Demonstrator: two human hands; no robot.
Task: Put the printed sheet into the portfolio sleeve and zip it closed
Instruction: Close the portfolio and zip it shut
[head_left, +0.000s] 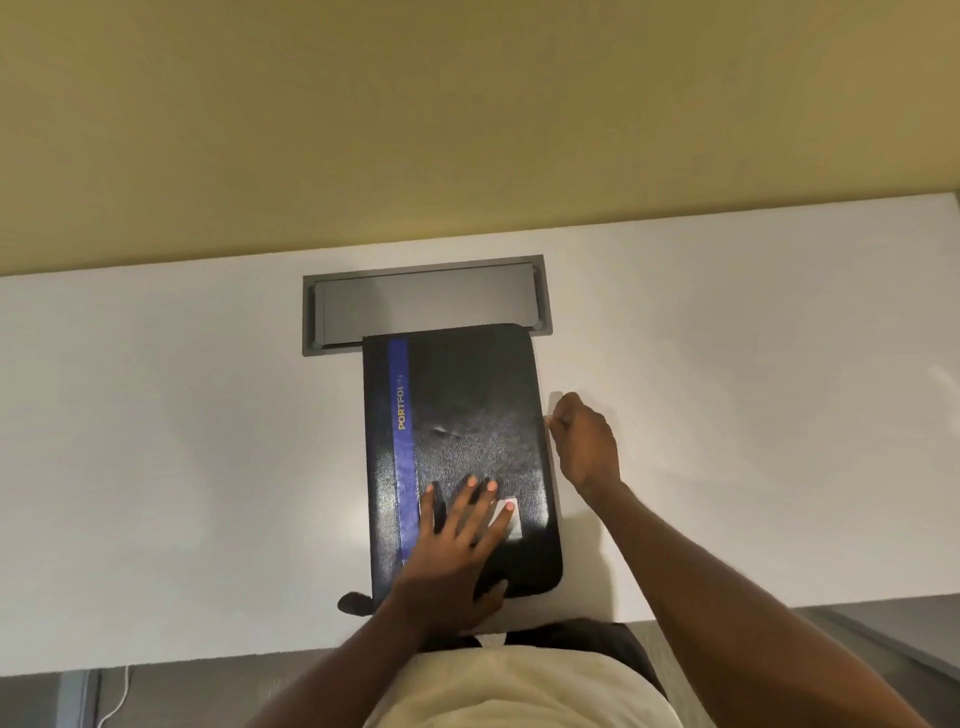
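A black portfolio sleeve (467, 405) with a blue stripe and the word PORTFOLIO lies lengthwise on the white desk (182, 441), its cover down. My left hand (457, 540) presses flat on its near end, fingers spread, beside a small white label (509, 519). My right hand (584, 441) is at the sleeve's right edge, about halfway along, with fingers pinched on what looks like the zipper pull. The pull itself is too small to make out. The printed sheet is not in sight. A black tab (356, 603) sticks out at the near left corner.
A grey recessed cable tray (426, 296) is set into the desk just beyond the sleeve, which overlaps its near edge. A yellow wall rises behind the desk. The desk's front edge is close to my body, with grey floor and a white cable (117, 696) below.
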